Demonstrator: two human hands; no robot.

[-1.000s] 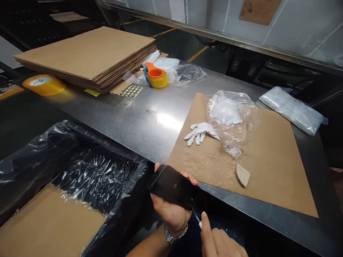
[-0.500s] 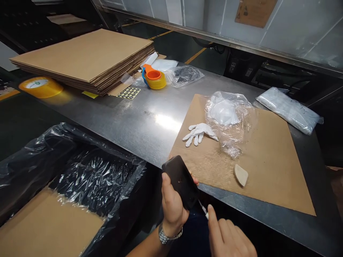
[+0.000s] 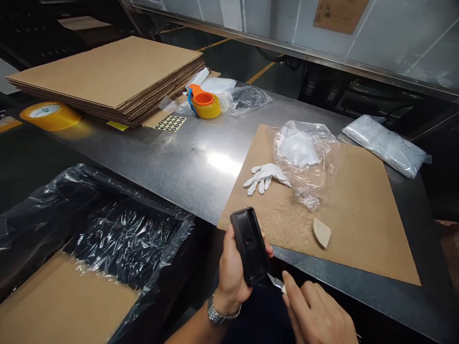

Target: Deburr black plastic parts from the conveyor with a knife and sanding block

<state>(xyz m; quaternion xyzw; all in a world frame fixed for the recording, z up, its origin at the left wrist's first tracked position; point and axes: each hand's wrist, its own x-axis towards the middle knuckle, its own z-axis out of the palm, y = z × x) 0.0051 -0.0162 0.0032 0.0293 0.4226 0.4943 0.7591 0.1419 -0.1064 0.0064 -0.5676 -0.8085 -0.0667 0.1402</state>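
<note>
A hollow black plastic case (image 3: 250, 246), shaped like a shallow tray with a small hole in its floor, is gripped by my left hand (image 3: 231, 267). Its open side faces me, and a metal-banded watch circles that wrist. My right hand (image 3: 319, 310) is closed around a small knife (image 3: 277, 282) with a pale handle. The blade's tip meets or nearly meets the case's lower right corner. Beyond them, a white glove (image 3: 265, 178) and a beige wedge-shaped pad (image 3: 322, 233) lie on a cardboard sheet (image 3: 369, 215).
Crumpled clear plastic (image 3: 304, 157) rests on the cardboard. A stack of cardboard (image 3: 107, 71), a tape dispenser (image 3: 204, 102), a tape roll (image 3: 50, 116) and a sticker sheet (image 3: 170, 123) occupy the metal table (image 3: 172, 167). Wrapped plastic (image 3: 387, 143) sits far right; a black-lined box (image 3: 125, 239) stands lower left.
My left hand has turned the case so its hollow inside now shows, and moved slightly right. My right hand has shifted a little right with the knife, whose blade shows more.
</note>
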